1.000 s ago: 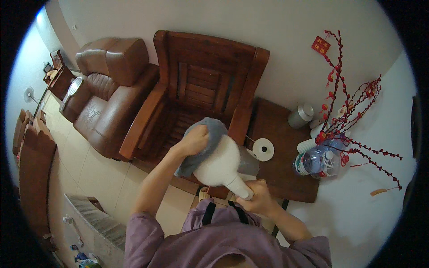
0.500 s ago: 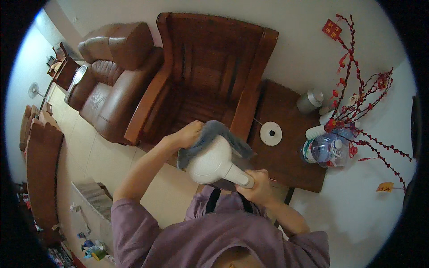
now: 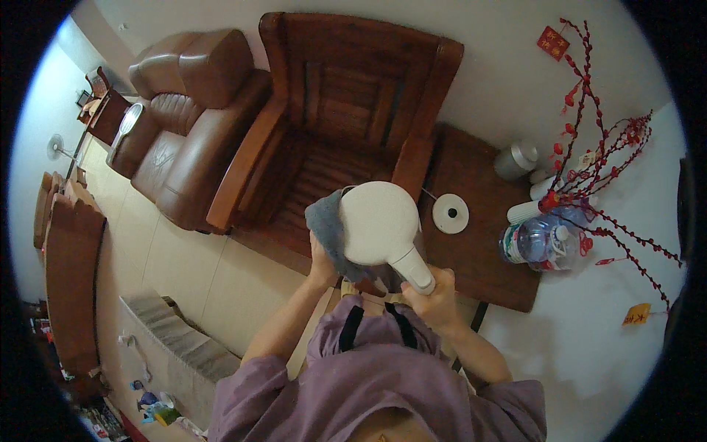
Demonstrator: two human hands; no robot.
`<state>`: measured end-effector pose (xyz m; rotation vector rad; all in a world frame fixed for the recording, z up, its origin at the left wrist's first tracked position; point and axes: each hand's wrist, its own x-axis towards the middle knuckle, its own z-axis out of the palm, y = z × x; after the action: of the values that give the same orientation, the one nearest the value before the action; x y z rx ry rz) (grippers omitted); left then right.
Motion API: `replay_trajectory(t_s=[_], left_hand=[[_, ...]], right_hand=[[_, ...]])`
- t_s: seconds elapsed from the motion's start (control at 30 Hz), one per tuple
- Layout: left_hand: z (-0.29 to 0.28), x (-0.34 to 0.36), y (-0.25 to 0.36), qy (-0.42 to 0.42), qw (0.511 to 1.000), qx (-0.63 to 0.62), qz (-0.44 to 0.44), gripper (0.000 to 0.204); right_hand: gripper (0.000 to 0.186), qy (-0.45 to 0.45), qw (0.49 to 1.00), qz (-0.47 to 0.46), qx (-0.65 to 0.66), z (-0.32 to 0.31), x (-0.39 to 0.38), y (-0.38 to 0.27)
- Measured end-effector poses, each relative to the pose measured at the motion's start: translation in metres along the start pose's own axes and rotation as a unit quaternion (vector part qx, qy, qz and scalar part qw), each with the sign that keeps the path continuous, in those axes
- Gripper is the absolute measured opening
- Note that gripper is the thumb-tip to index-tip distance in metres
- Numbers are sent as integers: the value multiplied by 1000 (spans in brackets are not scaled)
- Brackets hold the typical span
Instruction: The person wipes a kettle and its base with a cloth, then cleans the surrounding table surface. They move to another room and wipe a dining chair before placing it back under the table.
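Presently grips white electric kettle [image 3: 379,221] by handle [image 3: 412,269] with closed right hand [image 3: 436,300]; holds blue-gray cloth [image 3: 324,219] against its left side with curled, partly hidden left hand [image 3: 321,264]. Supports kettle between both hands, near wooden armchair [image 3: 353,96].

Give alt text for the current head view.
Seen from above, a right hand grips the handle of a white kettle while the left hand holds a grey cloth against its side. Beyond are a wooden chair and side table with a white base.
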<state>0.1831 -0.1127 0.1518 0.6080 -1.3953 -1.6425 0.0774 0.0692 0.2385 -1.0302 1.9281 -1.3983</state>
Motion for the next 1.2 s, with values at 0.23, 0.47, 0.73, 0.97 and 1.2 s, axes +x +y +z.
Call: replay_trajectory(t_s=[0.23,0.47,0.73,0.97,1.2], left_hand=[[34,7,57,-133,909,302,253,41],[40,35,90,-426,778,349,302,36],[42,28,75,-383,758,358,389,24],[30,25,81,-388,730,449,339,47],[-4,-11,82,-312,839,394,211,35]], right_hand=[[9,41,993,-100,-49,8,13,-10],[20,42,990,-110,-71,5,13,-9],[23,31,992,-48,-110,8,15,-6],[22,68,997,14,36,-2,18,-5],[17,123,990,22,63,-5,23,12]])
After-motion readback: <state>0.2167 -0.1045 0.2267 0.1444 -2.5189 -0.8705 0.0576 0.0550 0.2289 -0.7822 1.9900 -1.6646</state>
